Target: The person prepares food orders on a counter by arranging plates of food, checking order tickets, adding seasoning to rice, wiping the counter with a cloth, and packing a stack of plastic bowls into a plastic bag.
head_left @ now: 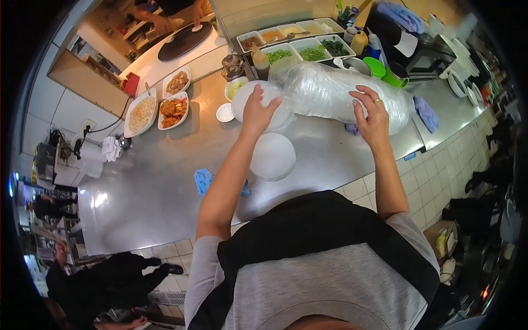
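My left hand (259, 111) is over a stack of white round lids or shallow containers (239, 104), its thumb and fingers apart; whether it touches the stack I cannot tell. Closer to my body stands a second white round stack (273, 155). My right hand (374, 117), with a ring on one finger, is held with fingers curved and apart in front of a long clear plastic sleeve (324, 88). That sleeve looks full of nested clear items and lies across the counter. No object shows between the fingers of either hand.
Left on the steel counter (148, 181) are dishes of food (141, 114) and a blue cloth (203, 180). Behind the sleeve sit trays of chopped greens (313, 52), bottles (358, 41) and green cups (375, 67). A person's hands (162, 25) work beyond the partition.
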`<control>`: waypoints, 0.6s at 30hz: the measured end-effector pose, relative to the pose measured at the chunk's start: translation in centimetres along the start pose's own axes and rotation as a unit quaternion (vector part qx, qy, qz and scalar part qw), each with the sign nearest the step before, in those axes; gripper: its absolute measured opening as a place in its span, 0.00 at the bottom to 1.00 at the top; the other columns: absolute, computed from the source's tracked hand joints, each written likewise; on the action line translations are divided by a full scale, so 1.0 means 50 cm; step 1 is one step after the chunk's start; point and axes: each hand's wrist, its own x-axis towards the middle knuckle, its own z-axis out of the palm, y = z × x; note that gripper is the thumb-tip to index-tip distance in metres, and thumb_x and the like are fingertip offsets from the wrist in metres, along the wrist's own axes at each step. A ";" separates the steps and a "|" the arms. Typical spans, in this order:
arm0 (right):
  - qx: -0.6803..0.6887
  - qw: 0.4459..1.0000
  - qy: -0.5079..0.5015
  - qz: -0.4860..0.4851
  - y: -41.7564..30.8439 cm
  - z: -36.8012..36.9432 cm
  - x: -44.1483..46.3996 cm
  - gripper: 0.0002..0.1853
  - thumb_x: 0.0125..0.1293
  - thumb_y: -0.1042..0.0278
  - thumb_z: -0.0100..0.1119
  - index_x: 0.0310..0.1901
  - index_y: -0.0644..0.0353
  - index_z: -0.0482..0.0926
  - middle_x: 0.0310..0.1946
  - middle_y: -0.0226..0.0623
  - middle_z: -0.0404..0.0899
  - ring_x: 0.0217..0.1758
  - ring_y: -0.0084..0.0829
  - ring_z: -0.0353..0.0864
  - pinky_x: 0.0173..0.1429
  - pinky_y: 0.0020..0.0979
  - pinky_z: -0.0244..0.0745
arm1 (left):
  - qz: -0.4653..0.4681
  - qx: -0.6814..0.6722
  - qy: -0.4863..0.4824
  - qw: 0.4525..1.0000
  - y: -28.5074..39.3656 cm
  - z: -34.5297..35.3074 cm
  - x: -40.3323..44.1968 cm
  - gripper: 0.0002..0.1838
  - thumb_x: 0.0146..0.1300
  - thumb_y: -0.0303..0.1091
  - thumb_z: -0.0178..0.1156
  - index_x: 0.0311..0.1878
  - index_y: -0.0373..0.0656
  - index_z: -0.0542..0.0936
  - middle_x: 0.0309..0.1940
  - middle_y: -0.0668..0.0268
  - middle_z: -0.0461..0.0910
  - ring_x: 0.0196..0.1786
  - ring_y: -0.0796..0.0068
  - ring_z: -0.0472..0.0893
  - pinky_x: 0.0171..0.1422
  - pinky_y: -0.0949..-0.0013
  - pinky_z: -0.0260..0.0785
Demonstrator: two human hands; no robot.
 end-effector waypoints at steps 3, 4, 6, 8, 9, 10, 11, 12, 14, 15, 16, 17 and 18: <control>0.044 0.998 -0.033 -0.013 0.018 -0.028 0.037 0.12 0.57 0.69 0.60 0.44 0.56 0.79 0.43 0.38 0.78 0.38 0.36 0.79 0.42 0.33 0.74 | -0.016 0.020 -0.095 0.995 0.057 0.025 0.070 0.18 0.58 0.45 0.59 0.43 0.40 0.81 0.33 0.57 0.80 0.37 0.67 0.79 0.41 0.68 0.69; 0.076 0.996 -0.052 0.001 0.015 -0.038 0.051 0.14 0.56 0.67 0.61 0.46 0.56 0.78 0.41 0.38 0.78 0.35 0.35 0.79 0.40 0.33 0.74 | 0.005 0.011 -0.110 0.994 0.108 0.031 0.085 0.17 0.59 0.45 0.58 0.41 0.40 0.82 0.28 0.61 0.80 0.34 0.72 0.78 0.40 0.70 0.68; 0.053 0.993 -0.104 0.023 -0.029 -0.061 0.088 0.21 0.55 0.63 0.64 0.51 0.55 0.75 0.38 0.37 0.78 0.30 0.33 0.78 0.35 0.32 0.73 | 0.066 -0.008 -0.143 0.988 0.202 0.048 0.112 0.16 0.61 0.45 0.56 0.39 0.41 0.83 0.24 0.66 0.78 0.29 0.77 0.75 0.37 0.72 0.67; 0.024 0.992 -0.122 0.024 -0.051 -0.063 0.111 0.26 0.53 0.59 0.65 0.55 0.54 0.72 0.34 0.35 0.78 0.26 0.32 0.78 0.32 0.31 0.73 | 0.122 -0.034 -0.178 0.976 0.305 0.057 0.124 0.16 0.62 0.45 0.56 0.38 0.42 0.83 0.24 0.67 0.78 0.29 0.78 0.74 0.36 0.73 0.66; 0.007 0.993 -0.114 0.013 -0.048 -0.056 0.131 0.29 0.53 0.57 0.66 0.56 0.53 0.70 0.31 0.34 0.77 0.25 0.31 0.77 0.31 0.31 0.72 | 0.139 -0.048 -0.197 0.969 0.352 0.059 0.125 0.16 0.61 0.45 0.56 0.39 0.42 0.82 0.26 0.66 0.78 0.29 0.77 0.75 0.36 0.73 0.66; -0.011 0.994 -0.105 0.003 -0.039 -0.050 0.150 0.31 0.52 0.56 0.67 0.57 0.52 0.68 0.29 0.33 0.77 0.24 0.30 0.77 0.30 0.31 0.72 | 0.161 -0.094 -0.188 0.964 0.370 0.076 0.133 0.16 0.61 0.45 0.56 0.40 0.43 0.82 0.27 0.66 0.79 0.30 0.77 0.75 0.37 0.73 0.67; 0.014 1.000 0.000 -0.023 -0.024 -0.047 0.168 0.21 0.55 0.59 0.65 0.49 0.54 0.74 0.21 0.31 0.75 0.20 0.31 0.76 0.28 0.31 0.71 | 0.183 -0.141 -0.178 0.957 0.383 0.094 0.144 0.16 0.61 0.45 0.57 0.41 0.43 0.82 0.28 0.66 0.79 0.31 0.77 0.76 0.38 0.73 0.67; 0.033 0.999 0.022 -0.031 -0.005 -0.054 0.187 0.17 0.56 0.60 0.64 0.46 0.55 0.75 0.19 0.31 0.74 0.20 0.29 0.75 0.27 0.30 0.70 | 0.203 -0.187 -0.166 0.947 0.395 0.101 0.152 0.16 0.61 0.45 0.57 0.42 0.44 0.82 0.29 0.66 0.80 0.32 0.77 0.76 0.39 0.72 0.67; 0.074 0.994 0.068 -0.048 0.030 -0.091 0.223 0.10 0.59 0.63 0.61 0.40 0.57 0.77 0.16 0.31 0.72 0.19 0.27 0.74 0.25 0.29 0.69 | 0.244 -0.220 -0.154 0.932 0.438 0.074 0.130 0.15 0.60 0.42 0.57 0.43 0.42 0.81 0.30 0.64 0.80 0.34 0.73 0.77 0.41 0.69 0.69; 0.102 0.993 0.054 -0.022 0.033 -0.112 0.231 0.07 0.61 0.65 0.59 0.38 0.58 0.78 0.15 0.30 0.72 0.18 0.23 0.72 0.24 0.27 0.68 | 0.265 -0.235 -0.149 0.923 0.451 0.065 0.122 0.15 0.60 0.41 0.56 0.44 0.42 0.80 0.30 0.64 0.80 0.35 0.71 0.77 0.41 0.68 0.70; 0.129 0.991 0.040 0.004 0.035 -0.135 0.238 0.05 0.62 0.67 0.58 0.36 0.58 0.78 0.15 0.28 0.71 0.18 0.19 0.71 0.24 0.25 0.66 | 0.300 -0.193 -0.120 0.927 0.438 0.074 0.127 0.14 0.60 0.41 0.57 0.43 0.43 0.81 0.31 0.64 0.80 0.35 0.72 0.78 0.42 0.68 0.69; 0.182 0.983 0.017 0.026 0.040 -0.158 0.242 0.06 0.63 0.67 0.57 0.38 0.58 0.78 0.18 0.24 0.72 0.19 0.13 0.67 0.22 0.21 0.64 | 0.333 -0.151 -0.090 0.926 0.411 0.091 0.134 0.14 0.61 0.42 0.57 0.43 0.44 0.81 0.32 0.64 0.80 0.36 0.72 0.78 0.42 0.68 0.69; 0.197 0.979 0.034 0.028 0.046 -0.179 0.246 0.06 0.64 0.67 0.56 0.38 0.58 0.79 0.19 0.24 0.72 0.20 0.13 0.67 0.22 0.20 0.63 | 0.364 -0.109 -0.059 0.923 0.396 0.102 0.137 0.13 0.61 0.42 0.57 0.42 0.44 0.82 0.34 0.64 0.81 0.36 0.72 0.79 0.42 0.69 0.69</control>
